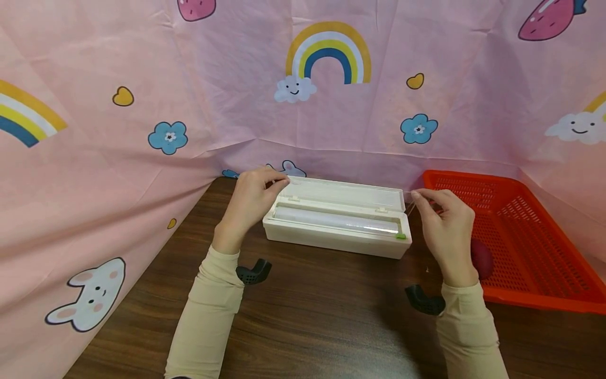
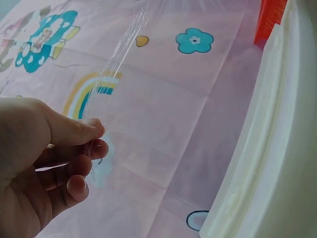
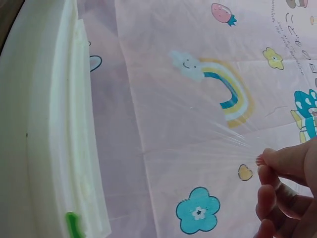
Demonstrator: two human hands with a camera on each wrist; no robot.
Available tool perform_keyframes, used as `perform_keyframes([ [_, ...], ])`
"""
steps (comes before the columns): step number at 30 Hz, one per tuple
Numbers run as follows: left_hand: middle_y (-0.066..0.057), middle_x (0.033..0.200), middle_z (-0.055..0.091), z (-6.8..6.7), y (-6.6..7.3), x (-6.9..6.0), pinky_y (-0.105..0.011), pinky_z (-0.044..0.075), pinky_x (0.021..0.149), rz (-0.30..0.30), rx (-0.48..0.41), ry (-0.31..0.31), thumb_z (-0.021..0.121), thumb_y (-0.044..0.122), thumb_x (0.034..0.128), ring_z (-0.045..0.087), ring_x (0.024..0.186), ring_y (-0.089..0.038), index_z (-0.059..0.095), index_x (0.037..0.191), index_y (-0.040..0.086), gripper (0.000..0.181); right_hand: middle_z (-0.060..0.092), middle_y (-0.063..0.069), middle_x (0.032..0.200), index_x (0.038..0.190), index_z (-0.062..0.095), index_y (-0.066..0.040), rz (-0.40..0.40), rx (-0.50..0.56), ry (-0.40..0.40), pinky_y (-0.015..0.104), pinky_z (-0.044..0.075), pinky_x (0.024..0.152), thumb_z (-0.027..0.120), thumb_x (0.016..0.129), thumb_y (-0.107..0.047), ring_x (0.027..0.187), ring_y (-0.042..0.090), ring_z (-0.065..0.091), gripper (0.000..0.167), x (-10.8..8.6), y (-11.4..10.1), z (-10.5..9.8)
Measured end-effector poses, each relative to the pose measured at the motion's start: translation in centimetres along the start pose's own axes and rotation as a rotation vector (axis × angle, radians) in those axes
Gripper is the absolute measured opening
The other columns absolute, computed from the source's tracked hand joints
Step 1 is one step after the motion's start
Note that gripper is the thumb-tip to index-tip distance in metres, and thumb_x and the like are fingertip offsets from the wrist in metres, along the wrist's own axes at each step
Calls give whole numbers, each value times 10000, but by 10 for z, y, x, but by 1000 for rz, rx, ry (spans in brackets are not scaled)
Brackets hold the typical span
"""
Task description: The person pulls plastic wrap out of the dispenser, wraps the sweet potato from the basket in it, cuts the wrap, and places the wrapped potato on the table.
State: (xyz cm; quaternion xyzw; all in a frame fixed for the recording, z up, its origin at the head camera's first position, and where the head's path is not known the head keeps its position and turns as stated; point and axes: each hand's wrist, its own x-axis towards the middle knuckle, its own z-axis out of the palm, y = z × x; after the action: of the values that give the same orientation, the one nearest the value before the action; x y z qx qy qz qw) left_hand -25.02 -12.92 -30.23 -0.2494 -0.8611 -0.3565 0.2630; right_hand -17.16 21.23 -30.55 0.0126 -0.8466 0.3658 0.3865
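A white cling film dispenser box [image 1: 331, 241] stands on the table with its lid [image 1: 350, 193] raised. Inside lies a roll of film [image 1: 326, 217], and a small green slider [image 1: 401, 236] sits at the right end of the front edge. My left hand [image 1: 253, 202] pinches one corner of clear cling film [image 2: 119, 52] between thumb and fingers, above the box's left end. The opposite corner is pinched by my right hand [image 1: 447, 226], off the right end. Creases run through the film [image 3: 233, 136] toward the right fingertips. Its full outline is hard to see.
On the right is a red plastic basket [image 1: 558, 213] with a dark red roundish thing [image 1: 482, 259] in it, partly hidden by my right wrist. A pink patterned cloth [image 1: 236, 105] hangs behind the brown wooden table [image 1: 322, 310].
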Motion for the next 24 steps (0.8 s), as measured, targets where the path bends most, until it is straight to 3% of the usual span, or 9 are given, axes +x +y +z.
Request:
perform_keyframes([
  [8, -88, 769, 688, -9, 9, -2, -287, 380, 579, 35, -15, 24, 735, 100, 931, 452, 586, -164, 810, 989, 17, 126, 745, 150, 910, 1049, 808, -48, 0, 0, 21, 97, 388, 645, 718, 958, -224, 706, -31, 483, 217, 0, -7, -7],
  [17, -102, 900, 764, -18, 21, -3, -350, 517, 712, 64, -19, 63, 738, 97, 925, 684, 775, -216, 810, 971, 21, 113, 739, 143, 895, 1053, 804, -38, -10, 34, 65, 97, 401, 625, 722, 955, -221, 691, -27, 489, 223, -1, -13, -15],
  [24, -94, 899, 770, -24, 28, -5, -363, 537, 750, 93, -26, 99, 754, 93, 913, 700, 834, -222, 809, 940, 24, 92, 733, 121, 898, 1072, 806, -58, -9, 59, 79, 93, 428, 653, 730, 950, -210, 700, -29, 512, 209, -3, -20, -21],
])
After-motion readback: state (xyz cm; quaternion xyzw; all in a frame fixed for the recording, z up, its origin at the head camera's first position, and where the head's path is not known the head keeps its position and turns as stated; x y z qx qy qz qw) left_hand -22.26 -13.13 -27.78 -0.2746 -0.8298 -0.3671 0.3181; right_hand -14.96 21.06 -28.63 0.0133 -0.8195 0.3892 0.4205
